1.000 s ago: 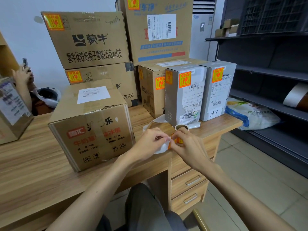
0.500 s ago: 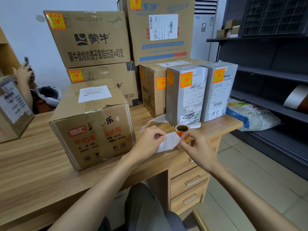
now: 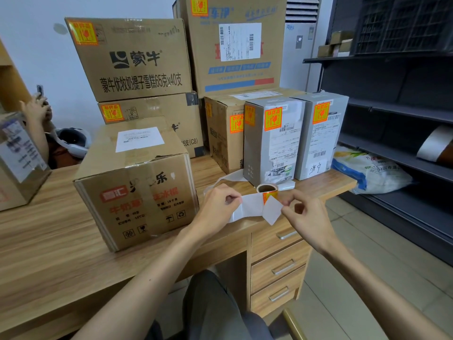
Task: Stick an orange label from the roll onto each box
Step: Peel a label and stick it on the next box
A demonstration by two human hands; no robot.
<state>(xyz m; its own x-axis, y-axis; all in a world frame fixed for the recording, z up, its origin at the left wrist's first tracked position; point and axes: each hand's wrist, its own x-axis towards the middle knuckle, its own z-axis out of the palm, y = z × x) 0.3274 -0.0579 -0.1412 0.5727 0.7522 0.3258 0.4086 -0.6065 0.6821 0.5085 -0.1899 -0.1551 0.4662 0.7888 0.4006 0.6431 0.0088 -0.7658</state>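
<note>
Pinching going on with both hands, lower centre of the frame, just above the front edge of the counter (image 3: 49, 244). Left hand (image 3: 219, 208) pinches the white backing strip (image 3: 248, 207) between thumb and forefinger, other fingers curled. Right hand (image 3: 307, 217) pinches one corner of a label (image 3: 270, 212) with its thumb and fingertips. The label is tilted like a diamond with its white back to the camera. It sits between the two hands, touching the end of the strip; can't tell if it is fully peeled off.

Roll (image 3: 267, 190) stands on the counter just behind the label, open core up, with orange showing on its side. More strip trails back left from it.

Brown box (image 3: 137, 192) sits on the counter just left of the left hand, a white sheet on top, no orange label on the faces in view.

Two grey boxes (image 3: 272, 148) (image 3: 318, 136) stand upright behind the roll, each with an orange label near the top. The brown box (image 3: 224, 133) beside them has one too. Stacked boxes (image 3: 130, 60) in the upper left and upper centre also carry orange labels.

Drawers (image 3: 279, 266) sit under the counter below the right hand. Dark shelf (image 3: 392, 114) on the right, a bag (image 3: 367, 170) on its low level. Another person's hand (image 3: 36, 109) at the far left edge.
</note>
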